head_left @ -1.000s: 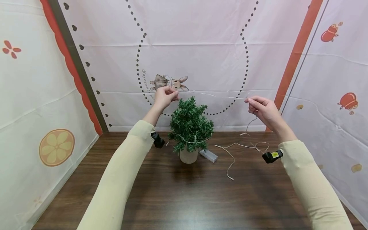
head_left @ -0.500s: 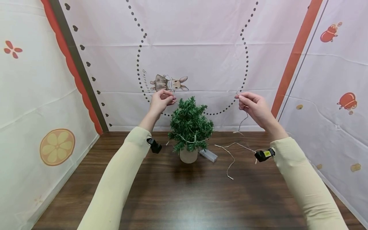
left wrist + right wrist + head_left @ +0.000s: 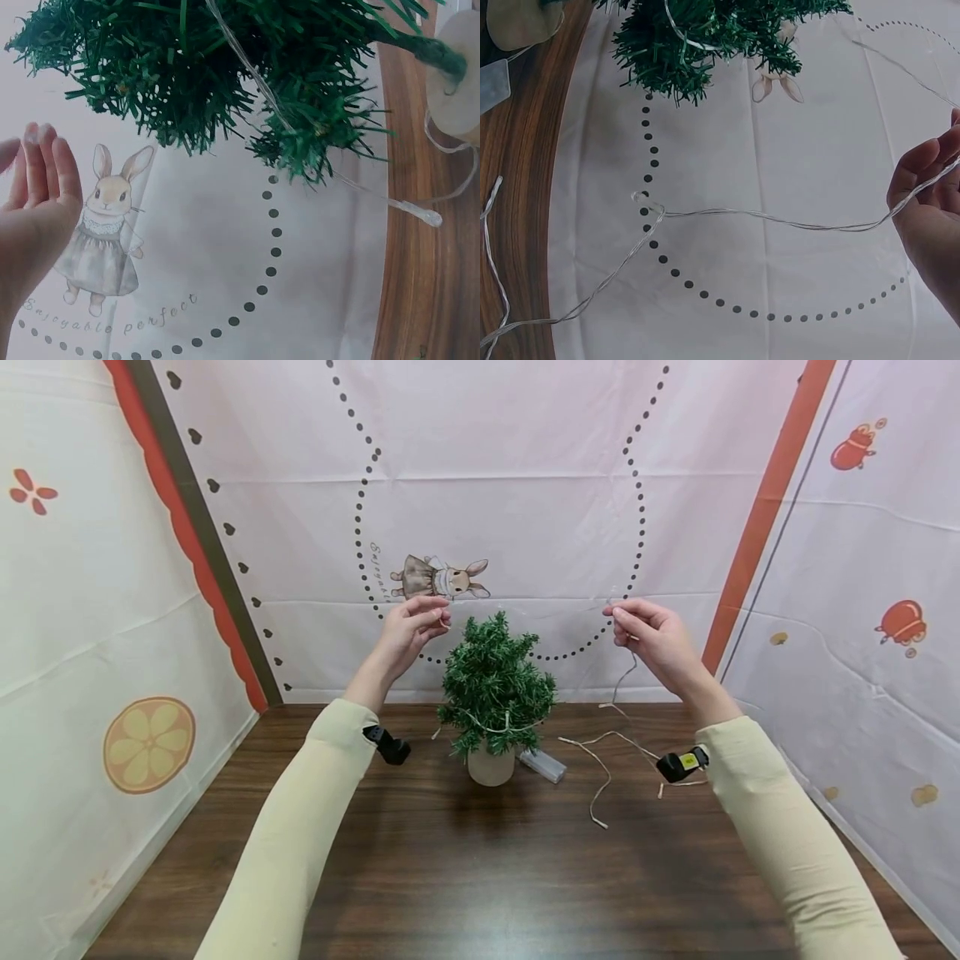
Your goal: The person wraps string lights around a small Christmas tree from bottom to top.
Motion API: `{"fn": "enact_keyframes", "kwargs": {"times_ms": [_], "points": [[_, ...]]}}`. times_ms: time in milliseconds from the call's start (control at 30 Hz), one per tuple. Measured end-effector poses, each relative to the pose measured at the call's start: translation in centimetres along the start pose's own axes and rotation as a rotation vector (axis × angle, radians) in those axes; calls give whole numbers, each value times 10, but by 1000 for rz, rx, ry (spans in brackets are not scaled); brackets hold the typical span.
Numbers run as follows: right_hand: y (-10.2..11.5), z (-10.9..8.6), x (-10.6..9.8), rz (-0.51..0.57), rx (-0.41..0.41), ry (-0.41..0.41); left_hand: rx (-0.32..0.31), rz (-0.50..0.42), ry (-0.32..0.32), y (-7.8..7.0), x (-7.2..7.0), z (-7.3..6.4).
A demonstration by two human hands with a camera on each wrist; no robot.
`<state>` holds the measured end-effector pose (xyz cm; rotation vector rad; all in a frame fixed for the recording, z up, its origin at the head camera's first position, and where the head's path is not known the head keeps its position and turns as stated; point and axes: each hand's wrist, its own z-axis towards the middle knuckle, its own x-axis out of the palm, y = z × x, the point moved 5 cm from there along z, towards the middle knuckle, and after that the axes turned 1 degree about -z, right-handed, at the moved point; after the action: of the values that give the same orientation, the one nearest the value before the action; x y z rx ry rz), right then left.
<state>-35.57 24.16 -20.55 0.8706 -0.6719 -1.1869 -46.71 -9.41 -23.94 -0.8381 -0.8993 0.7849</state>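
A small green artificial Christmas tree (image 3: pixel 497 681) stands upright in a pale round pot (image 3: pixel 491 768), with part of a string of lights (image 3: pixel 251 71) lying across its branches. Left of the treetop is my left hand (image 3: pixel 408 633), its fingertips pinching the thin, nearly clear string. My right hand (image 3: pixel 654 637), off to the right at similar height, pinches the same string between thumb and fingers. Faintly, the strand spans the gap between both hands behind the treetop. In the right wrist view the wire (image 3: pixel 810 226) runs from the right hand down to the table.
A clear battery box (image 3: pixel 543 766) lies beside the pot. Loose light wire (image 3: pixel 600 777) curls over the brown wooden table (image 3: pixel 480 877) to the right. Printed cloth (image 3: pixel 510 527) with a rabbit picture hangs behind, and cloth walls stand on both sides.
Both hands have shifted left, the left one also dropping slightly and the right one rising a little. The string between them has moved along and its hanging part swung left. The tree stays put.
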Motion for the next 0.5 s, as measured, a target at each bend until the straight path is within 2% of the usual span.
{"fn": "enact_keyframes", "kwargs": {"times_ms": [167,333,500], "points": [[0,1,4,-15,11,-17,0,29,55,0,0,-4],[0,4,7,-9,10,-10,-11,130,35,2,3,-2],[3,7,10,-9,-5,-6,2,256,29,-2,12,3]]}}
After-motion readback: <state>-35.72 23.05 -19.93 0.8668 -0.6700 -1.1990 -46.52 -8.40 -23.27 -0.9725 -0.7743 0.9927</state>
